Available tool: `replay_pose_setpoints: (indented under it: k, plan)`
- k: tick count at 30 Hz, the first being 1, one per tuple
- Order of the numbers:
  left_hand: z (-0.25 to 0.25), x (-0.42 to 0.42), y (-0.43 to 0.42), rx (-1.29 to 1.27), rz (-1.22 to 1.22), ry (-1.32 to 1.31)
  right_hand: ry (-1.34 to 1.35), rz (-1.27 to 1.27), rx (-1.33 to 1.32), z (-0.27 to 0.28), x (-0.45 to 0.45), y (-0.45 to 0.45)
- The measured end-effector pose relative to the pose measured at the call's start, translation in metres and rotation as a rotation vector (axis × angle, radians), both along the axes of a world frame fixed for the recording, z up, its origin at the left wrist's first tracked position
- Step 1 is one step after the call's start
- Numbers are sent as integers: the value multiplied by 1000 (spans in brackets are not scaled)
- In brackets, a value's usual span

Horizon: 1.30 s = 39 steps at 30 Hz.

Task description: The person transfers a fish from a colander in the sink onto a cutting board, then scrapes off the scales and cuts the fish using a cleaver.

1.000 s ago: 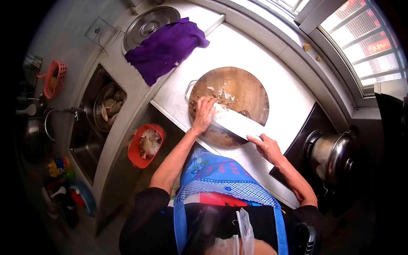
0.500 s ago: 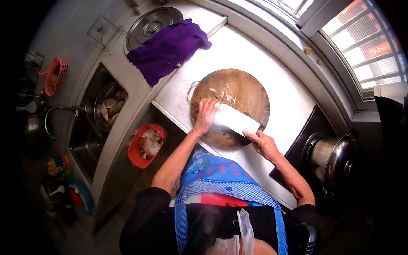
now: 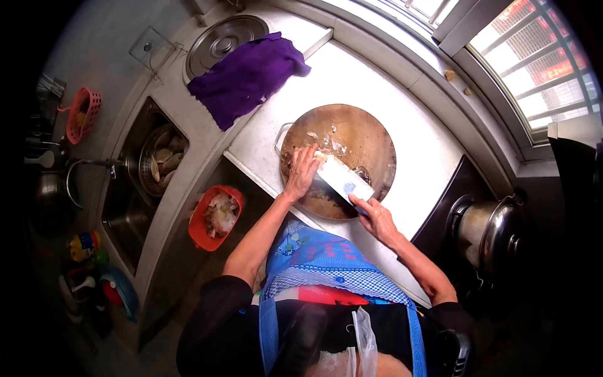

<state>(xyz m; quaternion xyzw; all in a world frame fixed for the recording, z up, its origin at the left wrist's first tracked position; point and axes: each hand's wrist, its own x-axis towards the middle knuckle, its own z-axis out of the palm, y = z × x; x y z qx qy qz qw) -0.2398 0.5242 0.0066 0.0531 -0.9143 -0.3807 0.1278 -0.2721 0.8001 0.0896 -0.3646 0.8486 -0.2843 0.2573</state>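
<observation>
The counter (image 3: 433, 151) carries the round board (image 3: 370, 135), with the pot (image 3: 474, 232) well off on the right and the purple cloth (image 3: 248, 78) beyond it to the left, partly over a lid (image 3: 212, 51). The red tub (image 3: 199, 234), holding pale scraps, sits below the counter's left edge.

Over the near half of the board, the knife (image 3: 342, 178) slants from the right hand up towards the left. The right hand (image 3: 378, 221) is closed round its handle and has just drawn in towards the left hand, turning the blade more steeply; this seems a small reset of the cutting angle.

The left hand (image 3: 301, 171) is at the board's left side, fingers bent close together by the blade's far end. Whether they pinch the food or only press on it, I cannot tell. The pale food (image 3: 322, 158) lies at those fingertips, beside the blade. A dark piece (image 3: 362, 173) shows past the blade, and small white bits (image 3: 337, 146) dot the board beyond.
</observation>
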Motion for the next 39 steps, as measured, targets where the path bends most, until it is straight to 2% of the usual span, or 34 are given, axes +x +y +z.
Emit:
replay_pose_setpoints:
  k: [2,4,6,8,10,12,19,24,26,30,32,37,39]
  plan:
    - [-8,-2,-13,25,-82,69,8,-26,-2,0,6,-1]
    - [-9,2,-20,45,-160,133,-54,-37,-136,4,3,5]
    - [-2,7,-22,190,-44,-41,72,6,55,-6,-5,24]
    - [10,9,-23,101,17,26,202,30,178,15,-18,33]
    - [19,13,-27,-173,40,-51,476,102,198,14,-32,49]
    - [11,13,-30,-146,41,6,523,143,256,19,-39,59]
    - [9,8,-32,-114,-9,-48,581,202,254,15,-30,57]
    - [12,9,-31,-123,19,-98,595,224,184,17,-17,1]
    - [11,8,-38,-70,-64,-51,583,234,195,21,-16,-7]
    - [12,5,-46,13,-78,-59,540,228,284,33,-13,11]
    - [6,4,-46,20,-67,-24,542,218,330,37,-9,9]
    - [-1,3,-49,19,-91,15,546,197,254,36,-3,-17]
    - [-3,3,-48,-3,-81,21,566,224,349,43,-1,-6]
